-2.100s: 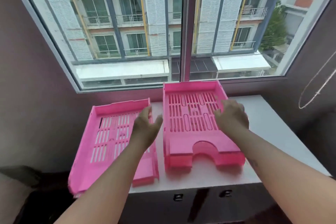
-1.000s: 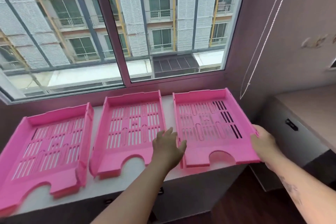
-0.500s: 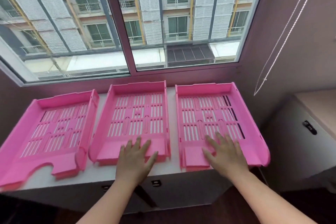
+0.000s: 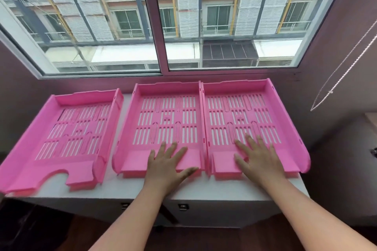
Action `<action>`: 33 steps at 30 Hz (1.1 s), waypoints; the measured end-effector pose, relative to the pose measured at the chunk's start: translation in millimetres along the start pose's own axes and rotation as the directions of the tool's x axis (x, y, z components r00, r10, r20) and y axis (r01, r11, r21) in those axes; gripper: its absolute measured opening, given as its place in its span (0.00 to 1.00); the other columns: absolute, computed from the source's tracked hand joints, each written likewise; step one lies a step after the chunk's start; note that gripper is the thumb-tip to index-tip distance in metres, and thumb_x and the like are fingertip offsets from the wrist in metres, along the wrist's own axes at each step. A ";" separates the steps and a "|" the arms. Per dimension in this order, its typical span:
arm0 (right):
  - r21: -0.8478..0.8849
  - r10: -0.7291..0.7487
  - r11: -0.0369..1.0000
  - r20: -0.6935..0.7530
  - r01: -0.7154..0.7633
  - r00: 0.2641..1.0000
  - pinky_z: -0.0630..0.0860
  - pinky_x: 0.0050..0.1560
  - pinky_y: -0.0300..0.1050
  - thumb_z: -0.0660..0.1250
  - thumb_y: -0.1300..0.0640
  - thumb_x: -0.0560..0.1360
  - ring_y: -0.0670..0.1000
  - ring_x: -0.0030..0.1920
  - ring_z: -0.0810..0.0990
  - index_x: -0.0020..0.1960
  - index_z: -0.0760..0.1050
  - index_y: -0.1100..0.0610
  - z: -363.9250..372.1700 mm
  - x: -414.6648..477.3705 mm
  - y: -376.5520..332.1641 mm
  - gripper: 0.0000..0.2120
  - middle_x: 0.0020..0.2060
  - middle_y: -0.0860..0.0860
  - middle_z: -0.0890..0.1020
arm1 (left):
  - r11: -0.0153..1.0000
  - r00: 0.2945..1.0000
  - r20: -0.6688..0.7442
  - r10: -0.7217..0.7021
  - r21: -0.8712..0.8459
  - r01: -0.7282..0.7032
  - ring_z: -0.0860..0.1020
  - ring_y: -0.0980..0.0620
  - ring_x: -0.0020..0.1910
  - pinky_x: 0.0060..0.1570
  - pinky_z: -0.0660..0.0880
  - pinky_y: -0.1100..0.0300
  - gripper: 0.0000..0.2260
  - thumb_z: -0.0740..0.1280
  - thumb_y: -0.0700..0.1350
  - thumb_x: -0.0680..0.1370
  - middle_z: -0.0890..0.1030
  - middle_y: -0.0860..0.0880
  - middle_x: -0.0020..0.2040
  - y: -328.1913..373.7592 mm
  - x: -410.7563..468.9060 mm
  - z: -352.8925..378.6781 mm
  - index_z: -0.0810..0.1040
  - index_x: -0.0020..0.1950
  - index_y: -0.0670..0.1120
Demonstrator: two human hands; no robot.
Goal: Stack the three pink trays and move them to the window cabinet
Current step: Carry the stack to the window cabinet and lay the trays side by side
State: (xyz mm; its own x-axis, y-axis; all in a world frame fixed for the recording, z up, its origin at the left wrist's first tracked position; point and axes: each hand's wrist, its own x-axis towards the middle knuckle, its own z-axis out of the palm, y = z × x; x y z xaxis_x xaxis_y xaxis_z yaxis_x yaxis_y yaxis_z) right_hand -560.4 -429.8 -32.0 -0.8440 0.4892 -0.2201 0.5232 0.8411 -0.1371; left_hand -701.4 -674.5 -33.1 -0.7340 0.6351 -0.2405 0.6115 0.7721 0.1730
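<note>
Three pink slotted trays lie side by side on the white window cabinet (image 4: 204,191). The left tray (image 4: 67,134) sits apart from the others and hangs past the cabinet's left edge. The middle tray (image 4: 163,116) and the right tray (image 4: 244,112) touch along their sides. My left hand (image 4: 165,165) lies flat, fingers spread, on the front of the middle tray. Flat on the front of the right tray rests my right hand (image 4: 257,159). Neither hand grips anything.
A large window (image 4: 163,18) rises just behind the trays. Purple walls close in both sides. A bead cord (image 4: 344,71) hangs at the right. A second cabinet (image 4: 367,149) stands lower on the right. Dark floor lies below.
The view has shifted and come closer. The middle and right trays have closed their gap and now touch. Both hands stay flat on the tray fronts.
</note>
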 end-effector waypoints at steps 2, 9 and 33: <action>-0.005 -0.003 1.000 0.006 0.003 1.000 0.47 0.79 0.63 0.40 0.32 0.76 0.56 0.82 0.46 0.79 0.46 0.37 1.2 5.7 1.2 0.33 0.82 0.47 0.48 | 0.999 1.000 -0.010 -0.003 -0.054 0.002 0.43 0.49 0.81 0.76 0.40 0.41 0.45 0.41 0.80 0.64 0.47 0.57 0.82 -2.5 2.8 1.3 0.51 0.79 0.65; -0.001 0.011 1.000 0.021 -0.011 1.000 0.45 0.79 0.64 0.42 0.34 0.78 0.56 0.81 0.43 0.79 0.43 0.37 -2.4 21.0 -1.7 0.31 0.81 0.48 0.44 | 0.997 0.999 0.022 0.026 -0.075 -0.024 0.45 0.49 0.81 0.76 0.43 0.39 0.49 0.42 0.81 0.60 0.50 0.56 0.82 -9.5 22.9 -5.7 0.53 0.79 0.64; 0.148 -0.172 0.972 -0.093 0.185 0.981 0.57 0.78 0.59 0.57 0.40 0.79 0.57 0.79 0.59 0.79 0.59 0.45 -43.6 48.0 -235.0 0.29 0.79 0.55 0.63 | 0.995 0.914 -0.394 -0.100 -0.040 0.092 0.73 0.44 0.69 0.69 0.69 0.44 0.26 0.52 0.60 0.78 0.77 0.45 0.69 -198.0 -26.8 -74.7 0.75 0.69 0.50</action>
State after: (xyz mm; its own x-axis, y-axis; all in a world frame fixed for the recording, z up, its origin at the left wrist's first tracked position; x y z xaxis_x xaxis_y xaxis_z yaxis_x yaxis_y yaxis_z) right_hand -729.0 -593.9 31.8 -0.9288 0.3562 -0.1023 0.3698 0.8734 -0.3169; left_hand -824.9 -842.8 10.4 -0.8485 0.5107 0.1388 0.5289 0.8275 0.1885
